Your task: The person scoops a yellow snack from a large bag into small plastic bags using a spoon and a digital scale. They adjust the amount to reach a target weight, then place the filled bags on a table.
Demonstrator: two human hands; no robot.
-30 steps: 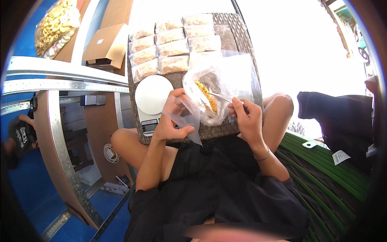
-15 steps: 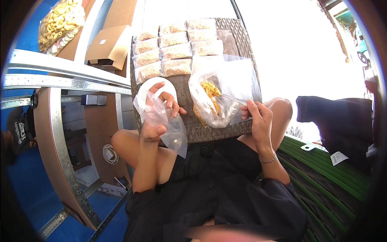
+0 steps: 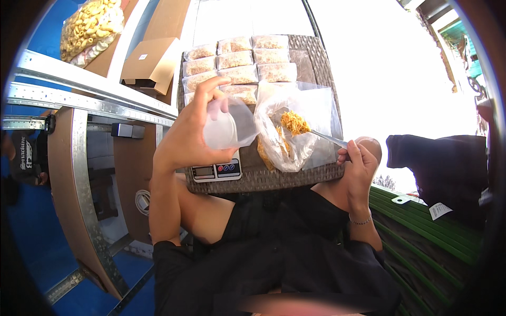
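My left hand (image 3: 192,131) holds a small clear plastic bag (image 3: 234,121) spread open between thumb and fingers, above a digital scale (image 3: 216,171) whose plate is mostly hidden. My right hand (image 3: 354,155) grips the handle of a metal spoon (image 3: 329,138) heaped with orange-yellow shredded food (image 3: 295,122) over a large open plastic bag (image 3: 299,158) of that food. Filled small bags (image 3: 234,59) sit in rows at the far end of the woven table (image 3: 269,181), with a flat clear bag (image 3: 324,110) beside the large one.
At left stand metal-framed shelves (image 3: 74,200), a cardboard box (image 3: 150,60) and a bag of yellow snacks (image 3: 92,29). A person (image 3: 31,158) is at the far left. Dark cloth (image 3: 437,168) and a green slatted surface (image 3: 411,231) are at right, a coiled cable (image 3: 142,203) lower left.
My left hand has moved up and left, spreading the small bag open. The spoon has lifted a heap of food from the large bag, and my right hand has shifted right.
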